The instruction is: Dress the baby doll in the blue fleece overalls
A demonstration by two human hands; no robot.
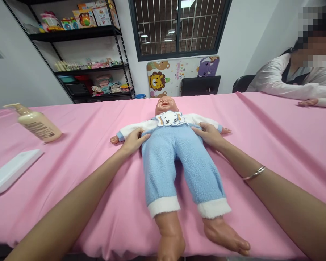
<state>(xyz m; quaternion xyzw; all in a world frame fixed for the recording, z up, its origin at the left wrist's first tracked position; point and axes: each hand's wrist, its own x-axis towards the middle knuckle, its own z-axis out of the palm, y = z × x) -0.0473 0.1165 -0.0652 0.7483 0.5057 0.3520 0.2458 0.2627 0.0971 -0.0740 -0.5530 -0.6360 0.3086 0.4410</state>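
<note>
Head, L hand, R hand, on doll

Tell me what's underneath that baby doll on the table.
The baby doll lies on its back on a pink cloth spread over the table. The cloth hides the tabletop, and the doll covers the cloth directly below it, so neither can be seen there.

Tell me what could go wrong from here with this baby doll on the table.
The doll lies with its feet at the near edge of the pink sheet, so it might slip off if the left hand or right hand drags it that way. The metal bangle on the right wrist could perhaps snag the fleece trousers. The pump bottle, lying on its side, might leak or roll.
</note>
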